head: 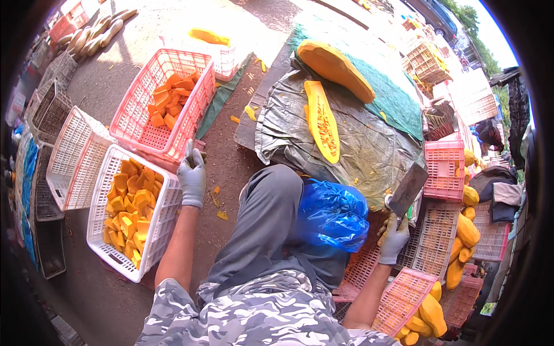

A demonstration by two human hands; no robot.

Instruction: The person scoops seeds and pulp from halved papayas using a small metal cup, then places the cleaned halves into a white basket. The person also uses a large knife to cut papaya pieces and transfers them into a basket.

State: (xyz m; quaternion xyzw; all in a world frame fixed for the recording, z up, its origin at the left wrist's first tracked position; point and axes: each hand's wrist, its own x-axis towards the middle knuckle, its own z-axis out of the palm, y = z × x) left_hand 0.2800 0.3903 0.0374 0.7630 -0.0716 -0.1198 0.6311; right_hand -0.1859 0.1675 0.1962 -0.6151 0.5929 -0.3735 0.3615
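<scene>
My left hand (191,181), in a grey work glove, is beside the near corner of a pink plastic crate (143,145). Its fingers are apart and nothing shows in them; whether they touch the crate is unclear. Orange squash chunks (171,101) lie in that crate. A white crate (173,197) nearer me holds more squash chunks (130,205). My gloved right hand (394,240) grips a cleaver (409,190), blade pointing up and away. On the tarp-covered table (281,116) lie a split squash half (322,121), seeds showing, and a large peeled squash (335,69).
Blue plastic (333,216) covers one of my knees. Empty crates (80,160) stand at far left, near unpeeled squashes (93,36). At right are stacked pink crates (443,171) and peeled squashes (467,229). Another white crate (225,60) stands beyond the pink one. Scraps litter the ground.
</scene>
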